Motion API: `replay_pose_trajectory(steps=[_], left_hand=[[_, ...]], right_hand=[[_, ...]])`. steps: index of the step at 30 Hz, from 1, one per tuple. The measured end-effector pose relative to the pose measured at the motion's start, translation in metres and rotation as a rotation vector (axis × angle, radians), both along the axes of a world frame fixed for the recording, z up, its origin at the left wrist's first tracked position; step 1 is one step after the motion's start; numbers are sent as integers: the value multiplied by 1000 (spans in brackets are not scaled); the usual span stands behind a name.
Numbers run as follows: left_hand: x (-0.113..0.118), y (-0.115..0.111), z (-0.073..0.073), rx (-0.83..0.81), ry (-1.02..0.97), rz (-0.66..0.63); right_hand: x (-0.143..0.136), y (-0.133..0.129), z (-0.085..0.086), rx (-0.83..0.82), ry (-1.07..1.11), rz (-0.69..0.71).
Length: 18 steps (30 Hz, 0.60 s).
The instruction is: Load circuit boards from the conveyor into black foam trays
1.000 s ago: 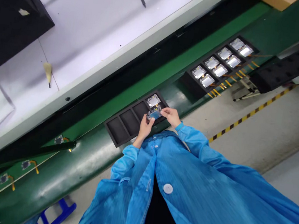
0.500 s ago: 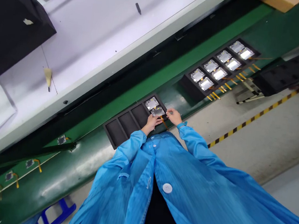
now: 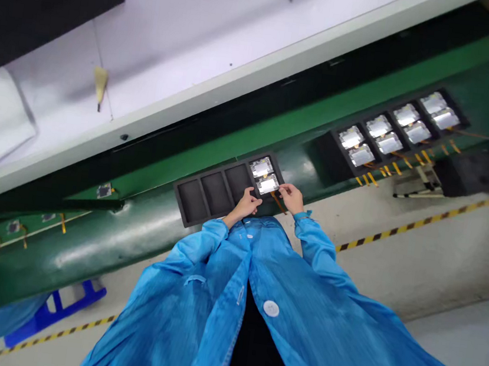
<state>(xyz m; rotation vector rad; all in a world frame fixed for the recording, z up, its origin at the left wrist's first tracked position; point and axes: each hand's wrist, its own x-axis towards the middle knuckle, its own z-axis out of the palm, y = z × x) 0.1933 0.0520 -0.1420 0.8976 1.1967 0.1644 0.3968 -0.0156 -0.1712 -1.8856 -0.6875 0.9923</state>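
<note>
Grip, left hand (image 3: 246, 204): parted, beside tray (image 3: 215, 192). Grip, right hand (image 3: 292, 199): narrow, contents unclear. Circuit board (image 3: 267, 184): tray's end compartment. Risk: snagged orange ribbon (image 3: 278, 203) dragging it askew.

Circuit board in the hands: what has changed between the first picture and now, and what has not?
The circuit board went down from both hands into the tray's rightmost compartment. The left hand let go; the right hand is by the board's right edge, its grip unclear. The second board stayed in that compartment; the other three are still unfilled.
</note>
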Motion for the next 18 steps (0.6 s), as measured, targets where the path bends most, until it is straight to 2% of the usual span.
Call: replay_pose_trajectory(steps=[2,5,7,9,11,14,16,18], left_hand=[[-20,-8,1,83,3,7],[-51,-14,0,117,-25,76],[-75,-8,0,136,-62,156],[-107,6,3,183,-77,291],[-148,26,8,262,-58,473],[-223,60,15,386,50,750],[-277,83,18,447,192,854],[-327,107,20,490,355,877]], right_hand=[[0,3,-1,-16,-81,72],[-2,11,-7,1,-258,223],[-7,20,-13,40,-363,334],[-15,28,-19,63,-419,430],[-24,34,-23,30,-439,486],[-34,37,-27,-86,-461,484],[-38,37,-27,-143,-467,453],[-40,36,-26,-175,-464,420]])
